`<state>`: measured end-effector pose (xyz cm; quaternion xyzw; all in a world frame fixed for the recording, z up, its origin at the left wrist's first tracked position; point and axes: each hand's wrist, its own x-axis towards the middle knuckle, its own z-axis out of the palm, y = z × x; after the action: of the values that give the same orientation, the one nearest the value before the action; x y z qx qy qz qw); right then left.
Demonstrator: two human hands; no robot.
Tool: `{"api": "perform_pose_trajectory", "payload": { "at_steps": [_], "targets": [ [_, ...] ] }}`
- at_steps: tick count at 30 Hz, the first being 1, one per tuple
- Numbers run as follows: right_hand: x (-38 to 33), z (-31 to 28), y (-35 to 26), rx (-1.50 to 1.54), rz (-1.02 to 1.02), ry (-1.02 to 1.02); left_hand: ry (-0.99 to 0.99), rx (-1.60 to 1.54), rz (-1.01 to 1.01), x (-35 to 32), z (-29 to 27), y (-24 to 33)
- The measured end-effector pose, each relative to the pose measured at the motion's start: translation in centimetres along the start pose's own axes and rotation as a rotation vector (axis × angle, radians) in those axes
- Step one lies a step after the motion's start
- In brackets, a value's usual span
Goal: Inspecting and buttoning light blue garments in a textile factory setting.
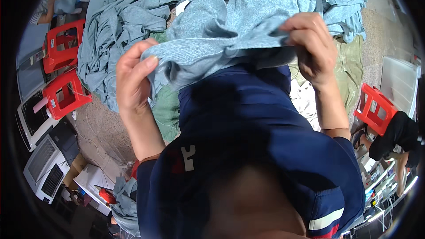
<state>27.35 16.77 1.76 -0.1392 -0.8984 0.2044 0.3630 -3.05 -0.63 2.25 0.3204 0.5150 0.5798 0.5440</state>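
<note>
A light blue-grey knit garment [261, 11] is stretched between my two hands above my lap. My left hand [135, 75] is closed on one end of its ribbed band [190, 48], thumb on top. The other end is pinched in my right hand [312, 44], its fingers curled around the edge. Between the hands the fabric bunches into folds, and the rest of the garment spreads away from me over my dark blue trousers [234, 93]. Which part of the garment the band belongs to, I cannot tell.
Large heaps of similar blue-grey knits [119, 22] lie at the left and far right. Red plastic stools [66, 93] stand at left, another red stool [376, 108] at right beside a seated person [398, 137]. Machines with keypads [44, 168] line the left edge. Green cloth [349, 71] covers some floor.
</note>
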Motion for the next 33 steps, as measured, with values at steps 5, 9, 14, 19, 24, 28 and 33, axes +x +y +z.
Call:
{"api": "perform_pose_trajectory", "payload": {
  "at_steps": [5,9,14,19,24,28,33],
  "targets": [
    [-5.6,5.0,3.9,-0.009,0.399,-0.179,0.191,-0.198,-0.050,-0.4,0.0,-1.4],
    [-6.7,6.3,2.5,-0.139,0.776,-0.122,0.080,-0.197,-0.028,-0.9,-1.2,-2.5],
    [-6.3,5.1,1.3,-0.163,1.032,-0.139,0.101,-0.212,-0.009,-1.1,-2.1,-2.9],
    [-4.8,2.6,-0.3,-0.100,0.231,0.168,0.183,-0.148,-0.009,-0.4,-0.4,-1.3],
    [-0.9,3.7,-2.6,-0.045,-0.192,0.205,0.008,0.237,0.013,2.5,5.8,0.2],
    [0.4,6.1,-2.3,-0.022,-0.245,0.216,-0.186,0.256,-0.004,3.6,7.9,-1.7],
    [0.5,7.8,-2.4,0.104,-0.150,0.135,-0.123,0.337,0.056,2.9,7.3,-2.9]
  ]
}}
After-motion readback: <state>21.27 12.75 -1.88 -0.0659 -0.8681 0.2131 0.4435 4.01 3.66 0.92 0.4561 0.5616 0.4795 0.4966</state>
